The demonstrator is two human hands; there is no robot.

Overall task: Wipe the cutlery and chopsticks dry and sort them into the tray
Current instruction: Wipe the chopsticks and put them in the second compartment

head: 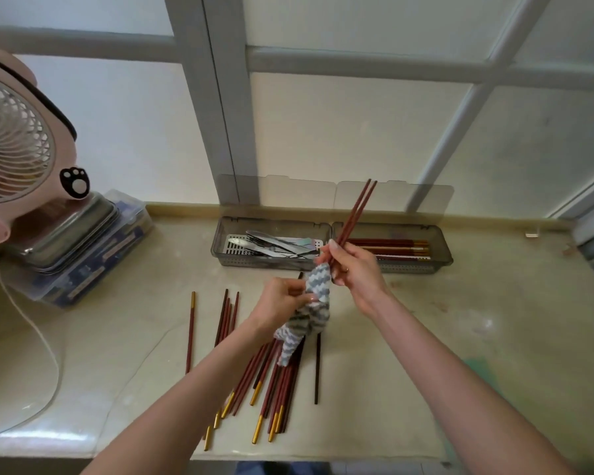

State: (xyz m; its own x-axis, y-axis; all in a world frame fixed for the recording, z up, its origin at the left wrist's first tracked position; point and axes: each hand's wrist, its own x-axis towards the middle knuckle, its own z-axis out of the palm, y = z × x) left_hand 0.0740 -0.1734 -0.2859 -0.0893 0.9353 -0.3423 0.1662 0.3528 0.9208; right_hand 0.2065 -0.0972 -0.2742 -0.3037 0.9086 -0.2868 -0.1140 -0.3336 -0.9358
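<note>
two bare forearms reach in from the bottom edge over a heap of loose chopsticks, dark red with gold ends, fanned on the pale counter; they overlap too much to count, but there are well over a dozen. the left hand has its fingers curled, pinching a grey-and-white zigzag cloth that wraps the lower ends of two red chopsticks. the right hand grips that pair above the cloth, tips tilted up and away. behind stand two smoky trays with raised lids: the left tray holds steel cutlery, the right tray several sorted chopsticks.
</note>
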